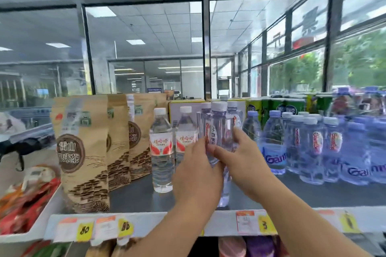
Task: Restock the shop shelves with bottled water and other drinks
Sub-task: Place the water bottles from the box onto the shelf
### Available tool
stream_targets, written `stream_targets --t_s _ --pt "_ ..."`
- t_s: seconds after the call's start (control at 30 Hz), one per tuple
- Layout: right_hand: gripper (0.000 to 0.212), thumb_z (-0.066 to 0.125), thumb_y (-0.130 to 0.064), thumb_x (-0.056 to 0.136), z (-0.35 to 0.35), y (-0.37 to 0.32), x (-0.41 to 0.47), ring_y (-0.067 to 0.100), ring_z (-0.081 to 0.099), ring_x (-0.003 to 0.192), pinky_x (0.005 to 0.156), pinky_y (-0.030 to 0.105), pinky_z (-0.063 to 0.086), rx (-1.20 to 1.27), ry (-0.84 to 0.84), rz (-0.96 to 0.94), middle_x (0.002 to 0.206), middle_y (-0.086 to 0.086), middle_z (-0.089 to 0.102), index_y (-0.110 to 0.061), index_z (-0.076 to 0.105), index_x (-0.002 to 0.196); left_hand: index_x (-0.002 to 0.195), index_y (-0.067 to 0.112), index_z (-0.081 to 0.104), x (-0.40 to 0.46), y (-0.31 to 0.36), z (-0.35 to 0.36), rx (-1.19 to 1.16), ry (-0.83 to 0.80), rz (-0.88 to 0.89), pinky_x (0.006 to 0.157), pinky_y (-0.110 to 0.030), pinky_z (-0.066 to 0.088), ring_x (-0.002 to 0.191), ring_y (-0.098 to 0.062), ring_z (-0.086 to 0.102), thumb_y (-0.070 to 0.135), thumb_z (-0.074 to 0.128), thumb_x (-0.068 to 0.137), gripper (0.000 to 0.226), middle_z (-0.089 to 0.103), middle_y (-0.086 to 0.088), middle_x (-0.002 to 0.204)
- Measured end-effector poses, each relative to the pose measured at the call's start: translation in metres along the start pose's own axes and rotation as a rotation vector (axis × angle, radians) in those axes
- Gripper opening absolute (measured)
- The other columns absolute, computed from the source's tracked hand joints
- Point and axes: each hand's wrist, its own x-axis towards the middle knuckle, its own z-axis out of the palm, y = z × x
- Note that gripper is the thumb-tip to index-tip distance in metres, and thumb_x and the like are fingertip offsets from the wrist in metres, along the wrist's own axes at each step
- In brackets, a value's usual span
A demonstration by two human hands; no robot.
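Item: clear water bottle [220, 131], white cap uppermost, long axis standing upright with a slight tilt, label facing the camera; it is being held above the dark top shelf [292, 194] at centre, in front of more clear bottles of the same kind. Left hand [197, 171] is reaching up from below, its grip curling round the bottle's left side and lower body, fingertips pressing the label. Right hand [243, 158] is coming in from the right, thumb and fingers clamping the bottle's right side, index finger lying across the front. A further clear bottle [224, 185] is showing below and between the two hands, its base resting on the shelf; whether either hand is touching it cannot be told. To the left, two red-labelled water bottles [161, 150] are standing upright on the shelf, beside a row of brown paper tea bags [83, 152]. To the right, a block of blue-tinted water bottles [313, 148] is standing upright, caps up, near the held bottle. Cardboard cartons [275, 104] are lining the back of the shelf. Yellow price tags [125, 227] are hanging on the white shelf edge. A white bin [48, 210] of red packets is sitting at far left.
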Motion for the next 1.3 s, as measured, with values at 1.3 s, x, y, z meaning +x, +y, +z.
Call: stream_targets --t_s 1.3 --pt "0.022 0.054 -0.034 0.101 0.27 0.044 -0.26 0.01 0.062 0.084 0.074 0.032 0.05 -0.419 -0.847 -0.167 0.09 -0.01 0.069 -0.023 0.073 0.1 0.099 0.023 0.063 -0.273 -0.301 -0.144 0.399 -0.674 -0.557 0.078 -0.037 0.054 0.09 -0.023 0.064 0.048 0.055 0.09 0.029 0.067 0.002 0.101"
